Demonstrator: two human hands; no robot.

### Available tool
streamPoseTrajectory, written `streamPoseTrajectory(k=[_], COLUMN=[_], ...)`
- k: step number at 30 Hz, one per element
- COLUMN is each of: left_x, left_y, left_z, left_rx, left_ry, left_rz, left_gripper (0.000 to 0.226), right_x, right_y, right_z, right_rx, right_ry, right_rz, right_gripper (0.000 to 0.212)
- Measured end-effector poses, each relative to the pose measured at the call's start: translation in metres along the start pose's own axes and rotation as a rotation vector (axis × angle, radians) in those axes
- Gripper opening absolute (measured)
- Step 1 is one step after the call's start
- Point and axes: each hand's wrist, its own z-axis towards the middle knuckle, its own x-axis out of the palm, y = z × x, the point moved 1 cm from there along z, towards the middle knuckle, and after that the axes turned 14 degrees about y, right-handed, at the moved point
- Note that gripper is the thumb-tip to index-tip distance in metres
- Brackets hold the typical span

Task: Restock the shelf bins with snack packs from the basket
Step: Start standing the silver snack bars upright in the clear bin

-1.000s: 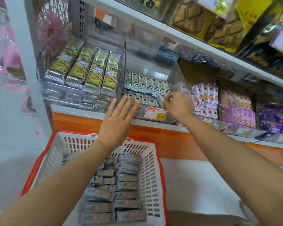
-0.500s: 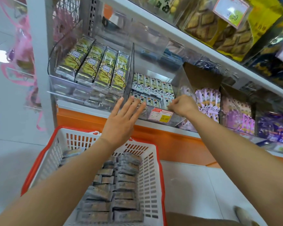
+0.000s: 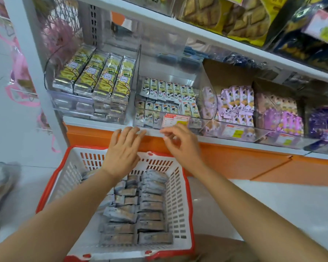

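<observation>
A white slotted plastic basket with a red rim (image 3: 178, 197) sits in the lower centre of the frame, below the white metal shelf (image 3: 95, 125). It holds the grey foil snack packs (image 3: 151, 225), lying flat in about 3 rough columns. Their long axes run left to right across the frame, with a few in the left column skewed. The right column shows roughly 8 packs, but the rest overlap too much for a sure count.

Both hands hover over the basket's far rim, just beside the shelf's front edge. The left hand (image 3: 124, 151) is flat with its fingers straight and together, pointing up the frame at the shelf, and it holds nothing. The right hand (image 3: 181, 146) has loosely bent fingers with the thumb near the forefinger, and nothing shows in it.

On the shelf, 2 clear plastic bins stand side by side. The left bin (image 3: 70, 104) carries 4 rows of long yellow-green packs (image 3: 104, 76), their long axes running front to back. The middle bin (image 3: 206, 87) holds small green-and-white packs (image 3: 162, 89) standing upright, about 7 in the back row. A red-and-yellow price label (image 3: 175, 121) is on its front. Purple packs (image 3: 235, 103) fill a cardboard box at centre right.
</observation>
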Motion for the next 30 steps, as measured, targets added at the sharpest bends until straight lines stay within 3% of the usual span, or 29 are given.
streamPoseTrajectory(k=[4,7,13,17,30], left_x=[0.027,0.046,0.082,0.1,0.128], left_y=[0.008,0.016,0.03,0.034,0.029], left_z=[-0.009,-0.014,-0.023,-0.028,-0.028], left_rx=[0.016,-0.032,-0.127,-0.138,-0.19], left_ry=[0.197,0.383,0.634,0.597,0.523], left_rz=[0.038,0.041,0.07,0.041,0.041], left_gripper=[0.069,0.078,0.082,0.077,0.076], right_x=[0.051,0.087,0.149,0.184,0.238], right_y=[-0.025,-0.045,-0.08,-0.101,-0.127], right_z=[-0.023,-0.038,-0.061,-0.078,-0.095], right_rx=[0.11,0.27,0.413,0.425,0.36], right_ry=[0.179,0.378,0.693,0.814,0.89], right_rz=[0.027,0.015,-0.072,-0.117,-0.416], right_gripper=[0.02,0.025,0.02,0.027,0.059])
